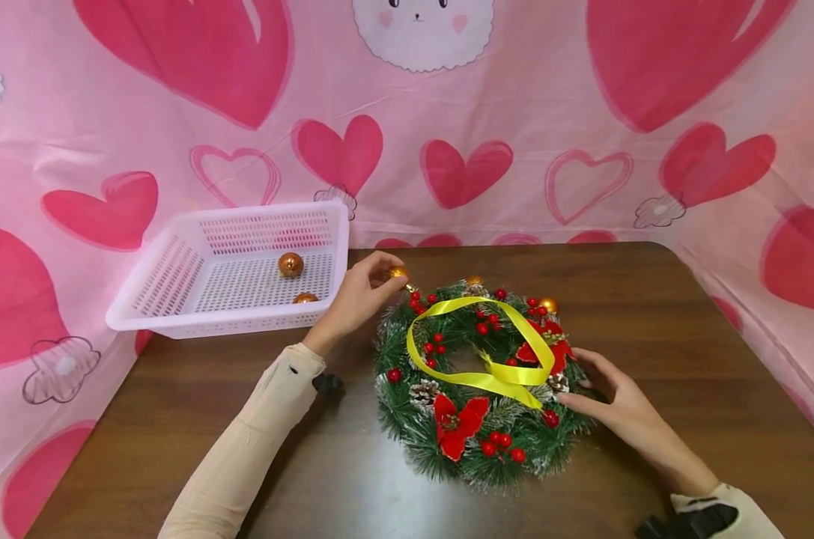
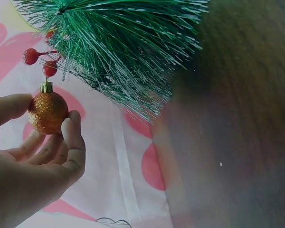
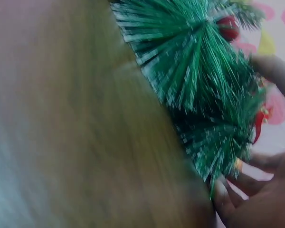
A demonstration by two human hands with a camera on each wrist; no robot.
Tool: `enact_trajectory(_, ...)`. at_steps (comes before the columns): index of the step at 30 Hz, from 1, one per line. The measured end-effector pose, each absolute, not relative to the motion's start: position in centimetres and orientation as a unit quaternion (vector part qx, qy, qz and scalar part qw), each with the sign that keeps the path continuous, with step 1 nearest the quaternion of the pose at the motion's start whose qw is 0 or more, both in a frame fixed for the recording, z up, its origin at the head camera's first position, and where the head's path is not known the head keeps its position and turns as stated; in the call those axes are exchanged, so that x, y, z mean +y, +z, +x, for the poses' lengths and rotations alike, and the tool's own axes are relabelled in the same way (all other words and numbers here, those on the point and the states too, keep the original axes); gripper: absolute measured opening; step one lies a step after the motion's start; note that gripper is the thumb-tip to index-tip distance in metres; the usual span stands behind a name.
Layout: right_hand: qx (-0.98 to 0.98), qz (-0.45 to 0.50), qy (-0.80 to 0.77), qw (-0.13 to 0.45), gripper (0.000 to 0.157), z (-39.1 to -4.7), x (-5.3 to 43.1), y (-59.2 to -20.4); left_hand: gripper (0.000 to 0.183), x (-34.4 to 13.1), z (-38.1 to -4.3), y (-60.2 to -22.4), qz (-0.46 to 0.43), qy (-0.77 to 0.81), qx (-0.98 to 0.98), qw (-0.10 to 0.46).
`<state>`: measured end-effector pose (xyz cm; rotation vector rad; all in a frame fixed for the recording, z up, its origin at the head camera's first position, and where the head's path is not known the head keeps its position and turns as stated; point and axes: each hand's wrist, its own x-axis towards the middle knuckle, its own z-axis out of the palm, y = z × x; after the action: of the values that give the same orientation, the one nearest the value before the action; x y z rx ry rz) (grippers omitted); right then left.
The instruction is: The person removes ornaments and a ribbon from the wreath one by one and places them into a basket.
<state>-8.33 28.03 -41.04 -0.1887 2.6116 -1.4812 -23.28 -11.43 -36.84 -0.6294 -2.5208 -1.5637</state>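
A Christmas wreath [image 1: 413, 430] of frosted green needles lies on the table, dressed with red berries, red flowers, pinecones and gold baubles. A yellow ribbon [image 1: 485, 382] loops loosely over its top. Between thumb and fingertips, my left hand [image 1: 358, 296] pinches a glittery gold bauble [image 2: 48, 113] by its sides, at the wreath's far left edge. The bauble's cap points toward a cluster of red berries [image 2: 50, 68]. At the right side, my right hand [image 1: 622, 404] grips the wreath's rim, thumb near a pinecone [image 1: 558, 383]; some fingertips are hidden by needles.
A white plastic basket [image 1: 228, 327] stands at the back left, with two shiny orange-gold baubles [image 1: 290, 264] inside. Brown wooden table [image 1: 690, 337] surrounds the wreath. Behind hangs a pink cloth [image 1: 548, 97] printed with hearts.
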Motion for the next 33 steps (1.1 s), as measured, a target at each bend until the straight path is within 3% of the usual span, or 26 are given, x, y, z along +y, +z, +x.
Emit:
enact_trajectory(8,0.861,-0.047,-0.503,0.061,0.067,-8.4,27.1,-41.1,0.028,-11.8,-23.4,-37.0,-0.211,-0.518,-0.827,0.051)
enact_trajectory(25,0.851,-0.079,-0.519,-0.022,0.054,-8.3,27.3,-41.7,0.031,-11.9,-22.9,-35.9,-0.234,-0.534,-0.812,0.02)
enact_trajectory(28,0.876,-0.066,-0.478,-0.005,0.054,-8.0,27.0,-41.1,0.031,-11.8,-23.0,-35.9,-0.234,-0.538,-0.81,0.022)
enact_trajectory(33,0.891,-0.056,-0.447,0.045,0.069,-7.8,26.5,-40.7,0.028,-11.9,-23.1,-35.9,-0.231,-0.537,-0.811,0.032)
